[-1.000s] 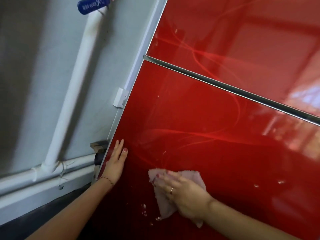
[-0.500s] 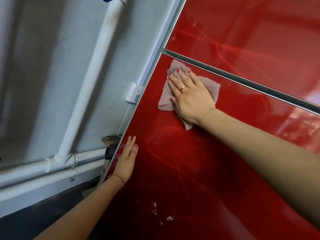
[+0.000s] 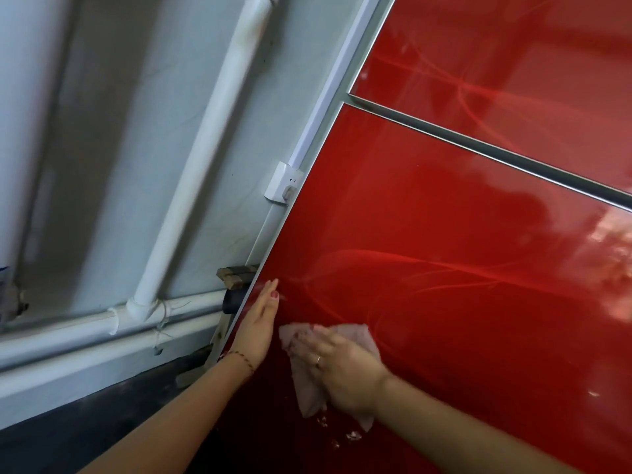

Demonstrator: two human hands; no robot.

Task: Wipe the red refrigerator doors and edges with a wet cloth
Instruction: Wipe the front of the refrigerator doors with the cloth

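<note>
Pink cloth flattened on glossy red door under right hand; left hand flat, empty.

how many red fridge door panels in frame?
2. The upper door fills the top right; the lower door sits below the metal strip, where the right hand presses the cloth. Any further doors would be out of frame.
</note>
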